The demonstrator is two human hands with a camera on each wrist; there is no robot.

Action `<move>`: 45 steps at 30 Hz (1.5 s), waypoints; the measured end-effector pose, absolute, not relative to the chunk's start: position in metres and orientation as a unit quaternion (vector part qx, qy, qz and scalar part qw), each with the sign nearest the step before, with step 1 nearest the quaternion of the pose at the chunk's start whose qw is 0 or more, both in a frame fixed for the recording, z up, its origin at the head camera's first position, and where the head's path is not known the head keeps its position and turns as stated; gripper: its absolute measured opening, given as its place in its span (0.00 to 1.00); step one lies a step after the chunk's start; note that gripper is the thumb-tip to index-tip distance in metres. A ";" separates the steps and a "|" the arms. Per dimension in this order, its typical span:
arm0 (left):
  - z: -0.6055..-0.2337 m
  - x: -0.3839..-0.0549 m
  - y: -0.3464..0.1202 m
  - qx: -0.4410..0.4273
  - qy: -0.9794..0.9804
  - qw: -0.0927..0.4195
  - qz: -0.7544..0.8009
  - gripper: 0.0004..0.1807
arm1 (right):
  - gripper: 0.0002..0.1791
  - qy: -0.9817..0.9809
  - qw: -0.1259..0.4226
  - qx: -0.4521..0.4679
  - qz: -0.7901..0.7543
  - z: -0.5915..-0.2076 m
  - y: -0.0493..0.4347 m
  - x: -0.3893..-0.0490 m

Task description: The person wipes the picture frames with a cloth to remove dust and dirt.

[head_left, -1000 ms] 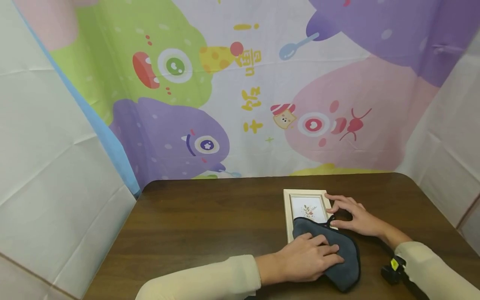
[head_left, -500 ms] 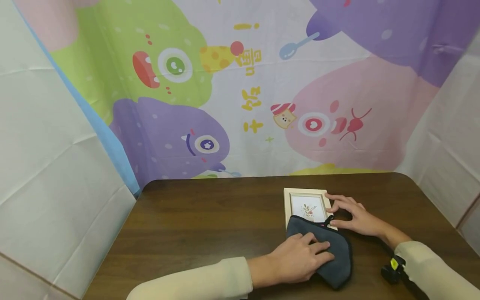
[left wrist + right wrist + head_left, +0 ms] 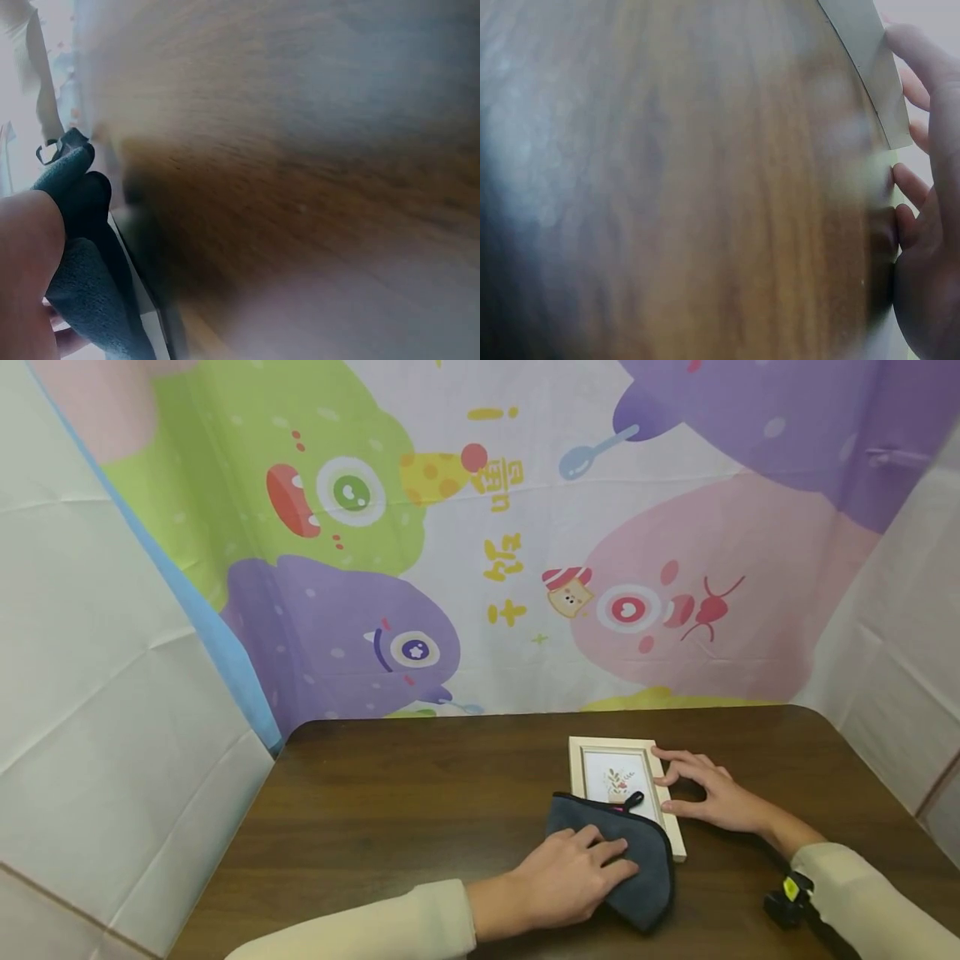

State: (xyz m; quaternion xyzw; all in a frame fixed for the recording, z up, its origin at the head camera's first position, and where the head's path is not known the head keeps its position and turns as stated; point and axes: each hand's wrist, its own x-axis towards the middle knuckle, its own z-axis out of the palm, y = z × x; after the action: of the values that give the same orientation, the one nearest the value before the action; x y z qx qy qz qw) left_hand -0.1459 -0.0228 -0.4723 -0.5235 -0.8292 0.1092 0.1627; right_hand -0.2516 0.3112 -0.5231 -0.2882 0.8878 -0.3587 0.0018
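A pale wooden picture frame [image 3: 667,777] with a small plant print lies face up on the dark table. Over its lower part is a grey cloth [image 3: 637,885] with black edging and a small loop. My left hand [image 3: 566,872] holds this cloth from above with bent fingers; in the left wrist view the cloth [image 3: 94,300] bunches up beside the hand. A bit of pink shows under the cloth's upper edge. At the right edge of the frame, my right hand [image 3: 716,797] holds it with bent fingers and thumb. The frame's lower left corner is hidden.
The brown wooden table [image 3: 390,810] reaches back to a cartoon-printed curtain [image 3: 510,668]. White cloth walls stand at left and right. A black wrist camera [image 3: 786,902] sits by the right sleeve.
My left hand has slid the grey cloth leftward across the picture frame, uncovering the frame's lower right corner. The right hand and the frame have barely moved.
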 end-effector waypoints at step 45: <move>-0.476 -0.159 0.003 -0.524 -0.825 0.191 0.093 0.19 | 0.14 0.887 -0.012 -0.294 -0.355 -0.522 0.312 -0.250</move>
State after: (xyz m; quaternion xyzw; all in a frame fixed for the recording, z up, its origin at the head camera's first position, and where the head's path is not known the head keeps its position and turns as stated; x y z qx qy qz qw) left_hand -0.1585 0.0025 -0.4763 -0.5239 -0.8249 0.0935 0.1906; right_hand -0.2504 0.3118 -0.5221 -0.2937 0.8874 -0.3552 -0.0118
